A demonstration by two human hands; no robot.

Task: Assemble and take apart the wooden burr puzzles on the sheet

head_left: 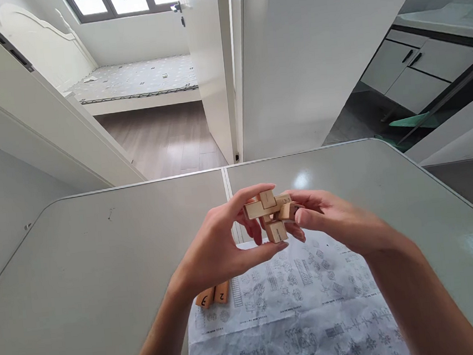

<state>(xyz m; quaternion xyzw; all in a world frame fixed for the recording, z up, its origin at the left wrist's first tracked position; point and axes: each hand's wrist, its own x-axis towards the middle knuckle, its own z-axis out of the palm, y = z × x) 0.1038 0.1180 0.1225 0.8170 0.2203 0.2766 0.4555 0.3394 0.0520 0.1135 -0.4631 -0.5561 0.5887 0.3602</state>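
Observation:
Several interlocked wooden sticks form a burr puzzle [268,210], raised above the table between both hands. My left hand [226,242] grips it from the left, with the index finger along its top and the thumb beneath. On the other side my right hand [327,213] pinches a darker wooden stick [289,212] that slants out of the puzzle's right side; its thumb lies near the stick's end. Below my left wrist, two loose wooden pieces [213,295] marked with a 3 and a 2 lie at the paper's edge, partly covered by the wrist.
A creased instruction sheet [294,317] with printed diagrams lies on the pale table [103,268] under the hands. Past the table's far edge are a doorway with a white door [209,63], a bed [139,78] and, on the right, cabinets [422,70].

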